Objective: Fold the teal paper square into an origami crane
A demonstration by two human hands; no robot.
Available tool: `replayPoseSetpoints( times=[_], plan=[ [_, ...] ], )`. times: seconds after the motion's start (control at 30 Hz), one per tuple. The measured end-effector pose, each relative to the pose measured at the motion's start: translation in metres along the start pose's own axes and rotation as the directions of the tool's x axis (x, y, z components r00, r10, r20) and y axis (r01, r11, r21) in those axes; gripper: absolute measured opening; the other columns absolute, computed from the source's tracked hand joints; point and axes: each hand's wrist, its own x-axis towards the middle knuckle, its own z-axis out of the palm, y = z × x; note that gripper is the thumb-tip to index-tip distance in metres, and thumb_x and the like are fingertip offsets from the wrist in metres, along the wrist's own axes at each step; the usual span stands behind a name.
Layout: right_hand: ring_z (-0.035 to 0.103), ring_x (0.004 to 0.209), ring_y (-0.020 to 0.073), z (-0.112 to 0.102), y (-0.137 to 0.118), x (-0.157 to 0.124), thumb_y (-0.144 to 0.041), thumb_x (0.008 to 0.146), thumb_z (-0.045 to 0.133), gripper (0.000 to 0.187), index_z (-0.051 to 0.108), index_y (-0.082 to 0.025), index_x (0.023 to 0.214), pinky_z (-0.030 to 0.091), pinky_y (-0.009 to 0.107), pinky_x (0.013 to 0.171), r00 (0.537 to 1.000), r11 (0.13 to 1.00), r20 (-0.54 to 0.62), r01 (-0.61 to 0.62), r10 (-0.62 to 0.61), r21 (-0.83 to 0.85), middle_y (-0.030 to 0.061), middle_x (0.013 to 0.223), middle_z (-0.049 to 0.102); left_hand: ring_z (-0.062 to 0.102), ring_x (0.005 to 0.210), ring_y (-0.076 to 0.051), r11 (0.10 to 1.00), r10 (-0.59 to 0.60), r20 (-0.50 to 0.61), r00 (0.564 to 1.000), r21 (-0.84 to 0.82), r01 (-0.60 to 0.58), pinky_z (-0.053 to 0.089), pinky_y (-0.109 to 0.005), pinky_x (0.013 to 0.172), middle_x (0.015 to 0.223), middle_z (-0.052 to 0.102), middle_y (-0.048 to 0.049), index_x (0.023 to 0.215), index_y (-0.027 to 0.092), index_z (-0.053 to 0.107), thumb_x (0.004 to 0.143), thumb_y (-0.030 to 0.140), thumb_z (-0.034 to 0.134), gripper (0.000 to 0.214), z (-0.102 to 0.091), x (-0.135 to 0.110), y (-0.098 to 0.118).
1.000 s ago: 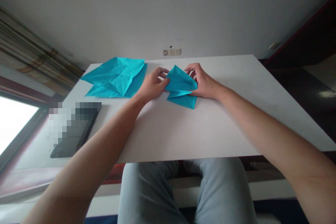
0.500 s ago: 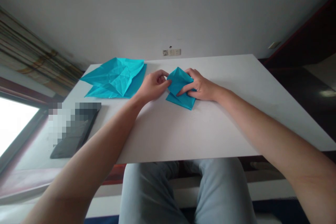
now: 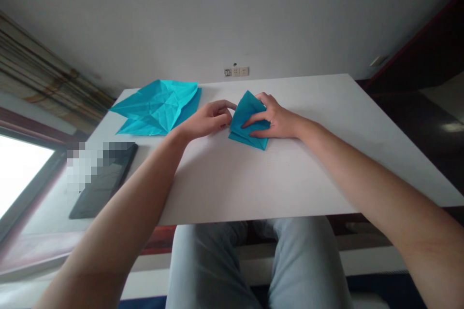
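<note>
A small folded sheet of turquoise paper [image 3: 243, 115] lies on the white table, its flap raised to a point at the far end. My right hand [image 3: 272, 118] grips it from the right, with fingers spread over its upper face. At the paper's left edge is my left hand [image 3: 212, 117], its index finger stretched to the edge and apart from the other, curled fingers. The tip of that finger is partly hidden by the flap. Further left lies a larger creased turquoise paper [image 3: 159, 106], partly unfolded with pointed corners, over another flat turquoise layer [image 3: 192, 106].
A dark tablet-like slab [image 3: 105, 188], partly pixelated, rests at the left beside my forearm. The white table [image 3: 232, 193] ends just before my knees. A wall with sockets [image 3: 236, 72] stands behind it, and a curtain [image 3: 47, 67] hangs at left.
My left hand has loosened its pinch on the paper and shifted slightly left, with the index finger now stretched out. The flap has swung down over the lower part, and my right fingers moved with it.
</note>
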Motion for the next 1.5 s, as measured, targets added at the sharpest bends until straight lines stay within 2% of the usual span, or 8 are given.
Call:
replayPoseSetpoints(
  times=[0.23, 0.33, 0.6, 0.8, 1.0, 1.1, 1.23, 1.5],
  plan=[
    [0.048, 0.162, 0.0444, 0.001, 0.002, -0.003, -0.059, 0.091, 0.098, 0.054, 0.088, -0.044, 0.142, 0.041, 0.07, 0.145, 0.998, 0.997, -0.005, -0.066, 0.066, 0.026, 0.0102, 0.163, 0.047, 0.075, 0.083, -0.021, 0.996, -0.023, 0.092, 0.996, 0.089, 0.015, 0.058, -0.032, 0.07, 0.104, 0.083, -0.0074, 0.126, 0.022, 0.079, 0.08, 0.038, 0.083, 0.049, -0.006, -0.002, -0.002],
    [0.048, 0.162, 0.0442, 0.0, 0.001, -0.003, -0.057, 0.09, 0.099, 0.058, 0.085, -0.044, 0.145, 0.043, 0.07, 0.144, 0.997, 0.996, -0.001, -0.082, 0.082, 0.031, 0.0097, 0.164, 0.045, 0.072, 0.079, -0.018, 0.993, -0.02, 0.081, 0.997, 0.121, 0.01, 0.054, -0.029, 0.066, 0.099, 0.081, -0.0067, 0.111, 0.021, 0.076, 0.08, 0.045, 0.09, 0.042, -0.004, -0.003, 0.002],
    [0.054, 0.158, 0.0403, -0.001, -0.001, -0.003, -0.04, 0.085, 0.1, 0.101, 0.057, -0.046, 0.176, 0.046, 0.064, 0.142, 0.996, 0.991, -0.019, -0.079, 0.082, 0.108, 0.0101, 0.159, 0.048, 0.067, 0.077, -0.019, 0.943, 0.049, -0.172, 0.984, 0.333, 0.011, 0.051, -0.031, 0.07, 0.084, 0.072, -0.0018, 0.098, 0.023, 0.066, 0.088, 0.055, 0.092, 0.043, 0.019, 0.001, -0.005],
    [0.059, 0.149, 0.0357, -0.003, 0.0, -0.005, -0.037, 0.087, 0.097, 0.088, 0.066, -0.047, 0.169, 0.051, 0.059, 0.139, 0.996, 0.988, -0.006, -0.089, 0.091, 0.13, 0.0086, 0.154, 0.049, 0.071, 0.084, -0.023, 0.876, 0.063, -0.19, 0.98, 0.48, 0.037, 0.052, -0.033, 0.079, 0.086, 0.074, -0.0022, 0.105, 0.023, 0.071, 0.087, 0.053, 0.097, 0.044, 0.026, 0.004, -0.009],
    [0.06, 0.147, 0.0357, -0.005, 0.007, -0.004, -0.051, 0.101, 0.086, 0.045, 0.086, -0.039, 0.145, 0.052, 0.062, 0.137, 0.998, 0.986, -0.025, -0.055, 0.06, 0.156, 0.0098, 0.149, 0.051, 0.072, 0.084, -0.023, 0.874, 0.056, -0.178, 0.982, 0.484, 0.038, 0.051, -0.033, 0.08, 0.094, 0.078, -0.0036, 0.115, 0.021, 0.074, 0.088, 0.057, 0.097, 0.05, 0.026, 0.004, -0.01],
    [0.058, 0.152, 0.0395, -0.002, 0.008, -0.002, -0.059, 0.099, 0.087, 0.063, 0.076, -0.039, 0.158, 0.047, 0.068, 0.14, 0.993, 0.985, -0.083, -0.076, 0.09, 0.153, 0.0115, 0.148, 0.054, 0.072, 0.085, -0.024, 0.864, 0.068, -0.178, 0.982, 0.502, 0.031, 0.05, -0.033, 0.079, 0.096, 0.08, -0.0044, 0.116, 0.022, 0.076, 0.09, 0.056, 0.095, 0.047, 0.027, 0.004, -0.01],
    [0.057, 0.155, 0.0445, 0.0, 0.003, -0.002, -0.061, 0.083, 0.102, 0.096, 0.062, -0.039, 0.168, 0.046, 0.07, 0.14, 0.992, 0.984, -0.032, -0.116, 0.121, 0.135, 0.0133, 0.153, 0.054, 0.073, 0.086, -0.025, 0.858, 0.055, -0.177, 0.983, 0.512, 0.045, 0.05, -0.034, 0.079, 0.096, 0.08, -0.0044, 0.121, 0.022, 0.076, 0.09, 0.054, 0.095, 0.048, 0.028, 0.005, -0.01],
    [0.056, 0.158, 0.0447, -0.005, -0.004, -0.005, -0.058, 0.078, 0.107, 0.098, 0.065, -0.039, 0.164, 0.047, 0.068, 0.141, 0.988, 0.978, 0.043, -0.155, 0.15, 0.142, 0.0124, 0.16, 0.049, 0.07, 0.082, -0.023, 0.841, 0.08, -0.178, 0.981, 0.541, 0.03, 0.047, -0.035, 0.077, 0.091, 0.078, -0.0047, 0.097, 0.023, 0.069, 0.099, 0.045, 0.082, 0.026, 0.029, 0.007, -0.012]
  ],
)
